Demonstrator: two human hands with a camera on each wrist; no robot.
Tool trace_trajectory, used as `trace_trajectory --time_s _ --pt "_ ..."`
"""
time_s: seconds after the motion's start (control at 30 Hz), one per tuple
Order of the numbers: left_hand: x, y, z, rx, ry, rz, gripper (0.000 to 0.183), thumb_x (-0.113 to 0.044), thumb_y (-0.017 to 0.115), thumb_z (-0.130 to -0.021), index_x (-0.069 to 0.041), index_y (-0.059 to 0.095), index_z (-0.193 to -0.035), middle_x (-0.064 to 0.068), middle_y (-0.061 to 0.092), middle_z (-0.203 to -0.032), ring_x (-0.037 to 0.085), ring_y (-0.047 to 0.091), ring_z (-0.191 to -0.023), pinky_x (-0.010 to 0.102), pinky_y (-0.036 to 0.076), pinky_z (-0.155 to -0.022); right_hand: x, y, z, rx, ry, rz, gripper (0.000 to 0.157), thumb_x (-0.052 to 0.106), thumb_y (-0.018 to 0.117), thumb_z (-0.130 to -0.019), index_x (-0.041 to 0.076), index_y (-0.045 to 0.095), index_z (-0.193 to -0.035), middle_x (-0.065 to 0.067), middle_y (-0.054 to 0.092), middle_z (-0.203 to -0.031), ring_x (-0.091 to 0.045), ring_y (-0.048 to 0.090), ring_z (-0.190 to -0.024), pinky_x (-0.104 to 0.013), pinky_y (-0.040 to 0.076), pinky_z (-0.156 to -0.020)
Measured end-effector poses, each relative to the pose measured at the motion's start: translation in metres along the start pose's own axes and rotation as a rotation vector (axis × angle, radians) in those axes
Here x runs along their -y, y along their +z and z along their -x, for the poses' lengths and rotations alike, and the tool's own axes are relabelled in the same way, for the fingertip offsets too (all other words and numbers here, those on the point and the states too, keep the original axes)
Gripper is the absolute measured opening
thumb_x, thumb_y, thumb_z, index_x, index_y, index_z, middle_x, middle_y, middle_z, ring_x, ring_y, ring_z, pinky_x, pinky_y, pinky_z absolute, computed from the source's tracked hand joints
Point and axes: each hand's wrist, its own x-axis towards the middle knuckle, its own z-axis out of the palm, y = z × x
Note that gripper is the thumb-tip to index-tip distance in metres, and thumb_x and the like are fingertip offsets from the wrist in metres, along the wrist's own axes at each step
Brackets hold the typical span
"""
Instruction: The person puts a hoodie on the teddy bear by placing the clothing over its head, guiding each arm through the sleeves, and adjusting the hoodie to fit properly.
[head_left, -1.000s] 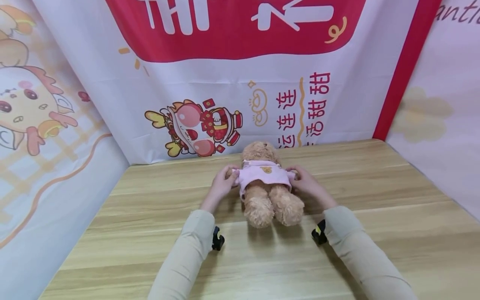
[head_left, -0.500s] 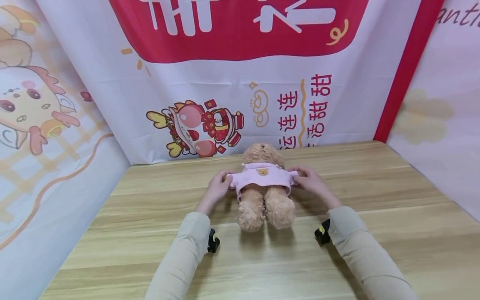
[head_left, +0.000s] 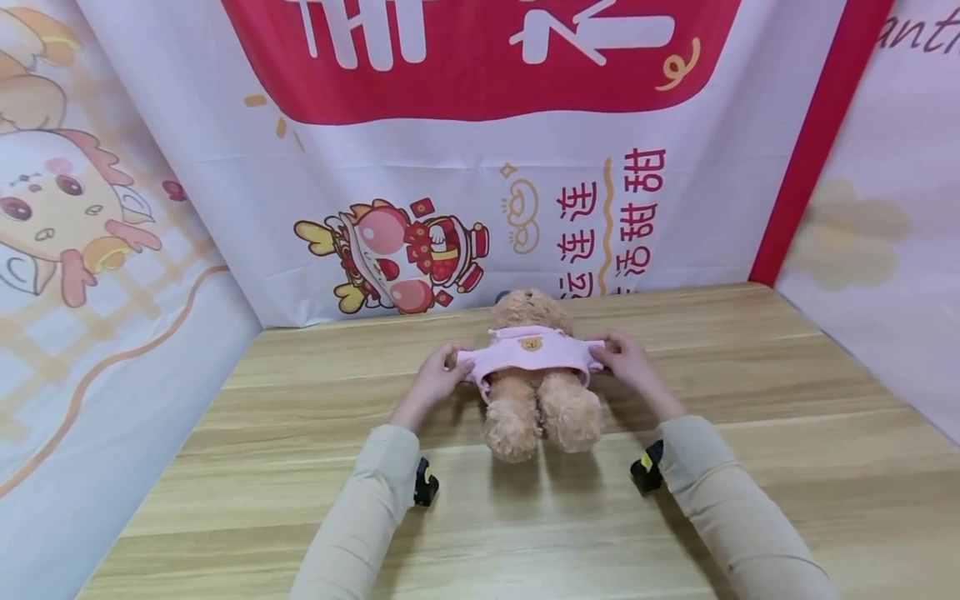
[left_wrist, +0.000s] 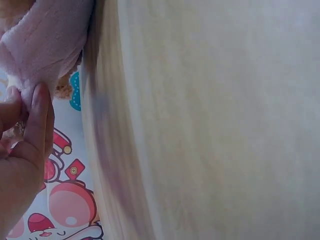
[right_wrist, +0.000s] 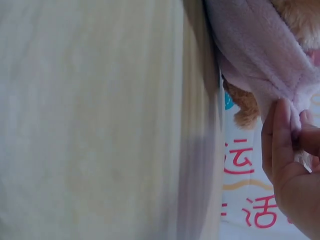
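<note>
A brown plush teddy bear (head_left: 512, 421) lies on its back on the wooden table, feet toward me, dressed in a pink sweater (head_left: 517, 357) with a small bear-face patch. My left hand (head_left: 437, 375) pinches the sweater's sleeve on the left side; the left wrist view shows thumb and fingers (left_wrist: 37, 117) closed on the pink cloth. On the opposite side my right hand (head_left: 628, 358) pinches the other sleeve, and the right wrist view shows its fingers (right_wrist: 281, 135) on the fabric. Both sleeves are drawn outward. The bear's paws are mostly hidden by sleeves and hands.
The wood-grain table (head_left: 525, 533) reaches back to a printed white and red cloth (head_left: 450, 142). Printed side sheets hang at left and right. A bit of teal (head_left: 502, 295) shows behind the bear's head. A black wrist device (head_left: 426, 482) sits under the left cuff.
The bear's legs swung left, then back a little to the right. My hands have moved slightly apart, and the sweater's sleeves are stretched wider.
</note>
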Motion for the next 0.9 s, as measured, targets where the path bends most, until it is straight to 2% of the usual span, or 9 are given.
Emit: trace_trajectory --time_s 0.03,0.17,0.23,0.27,0.4,0.53,0.67,0.77,0.9 --pt "0.000 0.000 0.000 0.004 -0.005 0.009 0.032 -0.011 0.057 -0.095 0.003 0.056 -0.123 0.023 0.061 -0.116 0.028 0.057 -0.106 0.037 0.048 -0.094 0.000 -0.001 0.000 0.006 0.021 -0.027 0.032 0.010 0.053 -0.097 -0.012 0.054 -0.120 -0.013 0.065 -0.088 -0.001 0.050 -0.072 -0.017 0.044 -0.066" --pt "-0.003 0.000 0.001 0.023 -0.058 0.076 0.032 -0.017 0.057 -0.095 0.000 0.055 -0.122 0.021 0.060 -0.115 0.025 0.059 -0.099 0.031 0.052 -0.083 0.005 -0.002 0.001 0.046 0.156 -0.262 0.036 0.012 0.052 -0.097 -0.014 0.047 -0.122 0.005 0.059 -0.083 0.002 0.053 -0.071 -0.017 0.051 -0.071" --pt "-0.005 0.000 0.001 0.026 -0.094 0.097 0.034 -0.025 0.056 -0.096 -0.002 0.054 -0.120 0.020 0.059 -0.116 0.024 0.059 -0.097 0.029 0.052 -0.080 0.008 0.000 0.002 0.047 0.218 -0.358 0.035 0.015 0.051 -0.097 -0.011 0.045 -0.120 0.007 0.056 -0.085 0.002 0.055 -0.070 -0.018 0.053 -0.071" --pt "-0.006 0.001 0.001 0.030 -0.113 0.102 0.034 -0.029 0.055 -0.096 -0.004 0.053 -0.119 0.019 0.059 -0.116 0.025 0.060 -0.096 0.030 0.052 -0.078 0.010 0.002 0.002 0.040 0.229 -0.368 0.033 0.017 0.051 -0.097 -0.009 0.045 -0.118 0.007 0.056 -0.084 0.001 0.056 -0.069 -0.018 0.053 -0.070" --pt "-0.009 0.005 0.000 -0.008 -0.128 0.058 0.034 -0.034 0.055 -0.096 -0.004 0.052 -0.111 0.018 0.061 -0.113 0.021 0.059 -0.094 0.024 0.048 -0.074 0.013 0.008 0.001 -0.020 0.210 -0.274 0.029 0.021 0.052 -0.098 -0.005 0.048 -0.110 0.009 0.056 -0.078 0.003 0.055 -0.066 -0.014 0.050 -0.064" --pt "-0.008 0.008 -0.003 -0.080 -0.108 0.037 0.026 -0.022 0.057 -0.095 0.001 0.056 -0.108 0.021 0.065 -0.103 0.016 0.059 -0.082 0.021 0.047 -0.068 0.011 0.009 0.001 -0.108 0.194 -0.202 0.029 0.017 0.055 -0.096 -0.009 0.054 -0.107 0.013 0.054 -0.067 0.003 0.052 -0.060 -0.014 0.048 -0.061" --pt "-0.007 0.008 -0.005 -0.119 -0.070 0.036 0.024 -0.013 0.055 -0.096 0.002 0.062 -0.113 0.023 0.067 -0.102 0.015 0.059 -0.077 0.024 0.050 -0.067 0.010 0.006 0.001 -0.140 0.199 -0.165 0.028 0.014 0.056 -0.095 -0.011 0.055 -0.107 0.011 0.053 -0.066 0.003 0.050 -0.058 -0.015 0.048 -0.059" --pt "-0.009 0.009 -0.005 -0.131 -0.052 0.011 0.026 -0.014 0.054 -0.096 0.001 0.065 -0.115 0.023 0.067 -0.103 0.019 0.060 -0.083 0.024 0.050 -0.070 0.012 0.006 0.002 -0.128 0.216 -0.164 0.029 0.014 0.054 -0.096 -0.012 0.053 -0.109 0.007 0.056 -0.071 0.003 0.051 -0.061 -0.014 0.049 -0.060" --pt "-0.015 0.011 -0.005 -0.145 -0.081 0.009 0.032 -0.024 0.057 -0.095 0.000 0.066 -0.115 0.021 0.067 -0.104 0.024 0.061 -0.091 0.025 0.049 -0.075 0.017 0.009 0.001 -0.065 0.226 -0.157 0.041 0.022 0.052 -0.098 -0.012 0.046 -0.120 -0.011 0.062 -0.098 0.000 0.055 -0.074 -0.012 0.049 -0.068"
